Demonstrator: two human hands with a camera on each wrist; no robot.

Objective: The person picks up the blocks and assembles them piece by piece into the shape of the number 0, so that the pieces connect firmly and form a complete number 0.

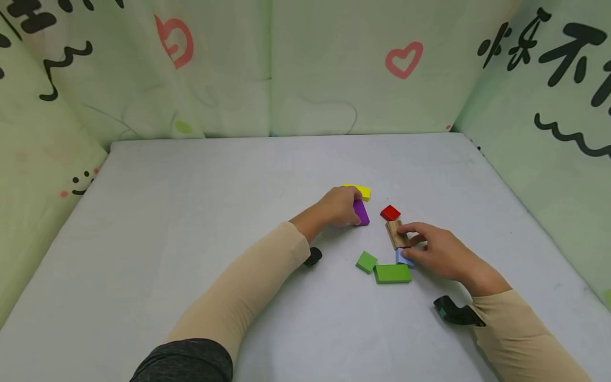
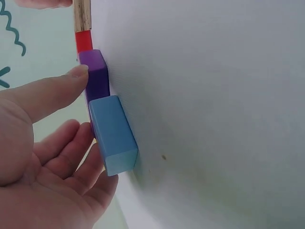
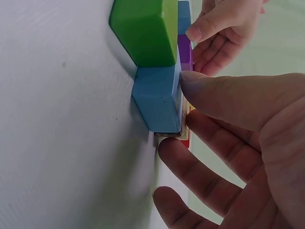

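My left hand [image 1: 338, 206] grips a purple block [image 1: 363, 214], its thumb on the near end. In the left wrist view a blue block [image 2: 113, 136] stands against the purple one, beside the curled fingers; the hand hides it in the head view. A yellow block [image 1: 365, 191] shows just beyond that hand. My right hand [image 1: 441, 252] touches a wooden block [image 1: 397, 235] with a fingertip, while its thumb rests on a second blue block [image 1: 401, 257]. This blue block meets a long green block [image 3: 147, 31]. A red block [image 1: 390, 213] lies off the wooden block's far end.
A small green block [image 1: 366, 262] sits at the left corner of the long green block [image 1: 393, 274]. The blocks form a loose ring on the white table [image 1: 191, 223]. Printed fabric [image 1: 310, 69] hangs behind and along both sides. Black wrist cameras [image 1: 455, 312] are strapped under the sleeves.
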